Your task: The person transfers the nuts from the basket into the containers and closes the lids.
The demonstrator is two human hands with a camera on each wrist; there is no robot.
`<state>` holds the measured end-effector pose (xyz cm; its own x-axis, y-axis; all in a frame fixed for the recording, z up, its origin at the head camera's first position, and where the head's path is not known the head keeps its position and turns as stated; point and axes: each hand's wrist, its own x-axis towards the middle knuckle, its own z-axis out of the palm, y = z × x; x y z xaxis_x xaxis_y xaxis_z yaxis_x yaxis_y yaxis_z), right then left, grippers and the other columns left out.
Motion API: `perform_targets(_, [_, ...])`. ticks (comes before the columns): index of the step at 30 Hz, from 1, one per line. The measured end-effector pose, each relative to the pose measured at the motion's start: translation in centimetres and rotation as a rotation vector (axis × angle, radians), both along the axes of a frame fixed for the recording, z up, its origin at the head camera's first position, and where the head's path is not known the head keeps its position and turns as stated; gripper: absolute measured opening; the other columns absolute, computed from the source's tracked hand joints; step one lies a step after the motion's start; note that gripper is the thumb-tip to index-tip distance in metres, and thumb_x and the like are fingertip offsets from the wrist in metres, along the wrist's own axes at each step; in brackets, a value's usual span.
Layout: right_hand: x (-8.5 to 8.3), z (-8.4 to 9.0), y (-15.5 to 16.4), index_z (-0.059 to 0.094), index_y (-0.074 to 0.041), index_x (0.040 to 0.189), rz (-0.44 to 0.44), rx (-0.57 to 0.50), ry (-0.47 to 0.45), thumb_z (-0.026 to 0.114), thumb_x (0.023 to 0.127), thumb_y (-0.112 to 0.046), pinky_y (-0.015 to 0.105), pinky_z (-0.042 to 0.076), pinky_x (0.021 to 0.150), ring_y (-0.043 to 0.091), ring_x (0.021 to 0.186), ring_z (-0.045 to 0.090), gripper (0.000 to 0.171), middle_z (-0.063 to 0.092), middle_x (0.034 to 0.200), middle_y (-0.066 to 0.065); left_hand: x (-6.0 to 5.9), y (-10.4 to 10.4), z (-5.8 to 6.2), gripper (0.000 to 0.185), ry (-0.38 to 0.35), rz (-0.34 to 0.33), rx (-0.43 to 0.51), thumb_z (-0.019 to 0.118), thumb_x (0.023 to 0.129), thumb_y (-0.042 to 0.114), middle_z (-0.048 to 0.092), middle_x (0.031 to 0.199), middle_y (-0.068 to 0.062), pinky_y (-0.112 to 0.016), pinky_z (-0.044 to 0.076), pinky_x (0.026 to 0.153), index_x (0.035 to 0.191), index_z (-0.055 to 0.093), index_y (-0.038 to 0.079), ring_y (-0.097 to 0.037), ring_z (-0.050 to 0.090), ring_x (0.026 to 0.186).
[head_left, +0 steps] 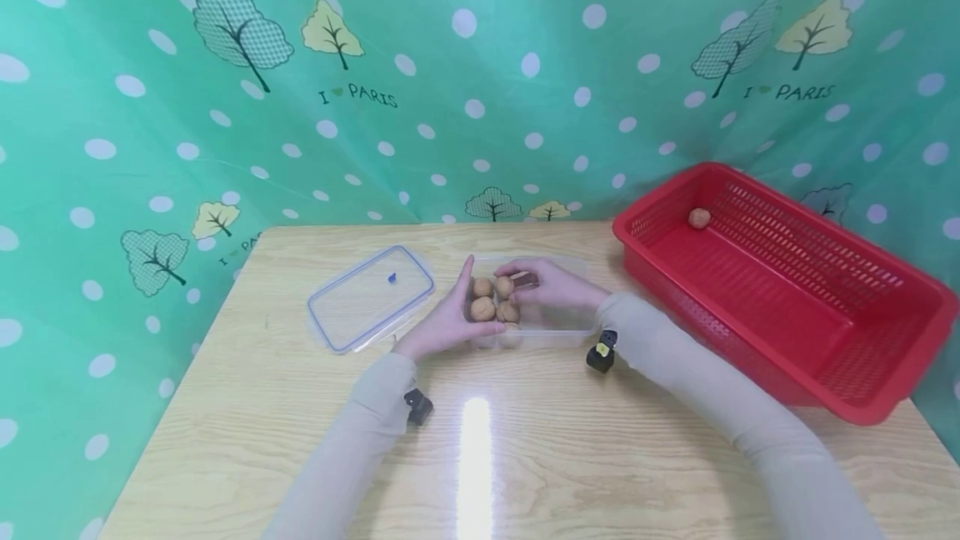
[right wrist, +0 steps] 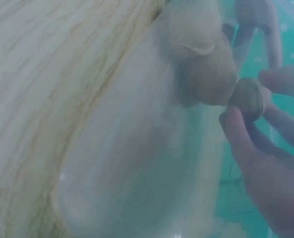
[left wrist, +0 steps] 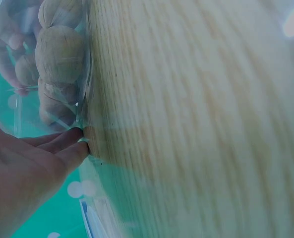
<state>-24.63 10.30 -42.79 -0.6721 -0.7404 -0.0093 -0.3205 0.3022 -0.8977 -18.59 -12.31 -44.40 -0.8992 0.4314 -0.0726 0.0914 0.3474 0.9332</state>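
- Five walnuts [head_left: 482, 308] show at the left end of the clear container [head_left: 555, 332]; four form two short columns, and one sits at the near wall.
- Right hand [head_left: 547, 283]: grasping. Thumb and fingers pinch the held walnut [right wrist: 246, 99], which is the far right-hand one of the group. Two further walnuts sit beside it in the right wrist view.
- Left hand [head_left: 447, 319]: released, holding no walnut. Its fingers extend along the container's left end, and its thumb lies along the near wall, just beside the walnuts.
- Sixth walnut [head_left: 699, 217]: on the floor of the red basket [head_left: 772, 282], near its far left end, well apart from both hands.
- Surface: light wood-grain table [head_left: 225, 423], with a bright reflected strip of light [head_left: 475, 465] in front of the container.
- Lid [head_left: 367, 307]: transparent, blue-edged, flat on the table to the left of the container; it carries a small blue tab [head_left: 392, 277].
- Room: green cloth [head_left: 450, 82] with white dots, trees and "PARIS" lettering hangs behind the table.
- Orientation, walnuts: nearly round; long axis cannot be told.
- Orientation, container: upright, opening upward, long axis left to right, roughly parallel to the table's far edge.
- Orientation, lid: long axis slants from near left to far right.
- Orientation, basket: long axis slants from far left to near right.
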Motion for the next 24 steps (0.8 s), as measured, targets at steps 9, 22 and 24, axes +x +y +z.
perform_targets(9, [0.6, 0.0, -0.2, 0.041, 0.006, 0.141, -0.024, 0.023, -0.08, 0.06, 0.091, 0.003, 0.043, 0.042, 0.103, 0.037, 0.127, 0.045, 0.053, 0.044, 0.142, 0.02, 1.4, 0.3, 3.4, 0.118, -0.036, -0.029, -0.019, 0.078, 0.083, 0.02, 0.001, 0.157, -0.025, -0.051, 0.019, 0.113, 0.152, -0.018, 0.012, -0.039, 0.017, 0.141])
perform_targets(22, [0.9, 0.2, 0.5, 0.049, 0.005, 0.134, -0.094, 0.054, -0.056, 0.062, 0.09, 0.0, 0.04, 0.047, 0.098, 0.035, 0.119, 0.054, 0.046, 0.052, 0.134, 0.018, 1.3, 0.3, 3.4, 0.119, -0.054, -0.032, -0.004, 0.078, 0.083, 0.02, 0.001, 0.158, -0.024, -0.051, 0.018, 0.113, 0.152, -0.019, 0.013, -0.038, 0.015, 0.142])
perform_targets(24, [0.8, 0.3, 0.7, 0.051, 0.005, 0.132, -0.102, 0.061, -0.041, 0.063, 0.09, -0.001, 0.04, 0.047, 0.098, 0.034, 0.117, 0.055, 0.044, 0.055, 0.131, 0.018, 1.3, 0.3, 3.3, 0.119, -0.062, -0.034, 0.016, 0.078, 0.083, 0.018, 0.0, 0.158, -0.024, -0.05, 0.019, 0.113, 0.152, -0.019, 0.014, -0.037, 0.017, 0.142])
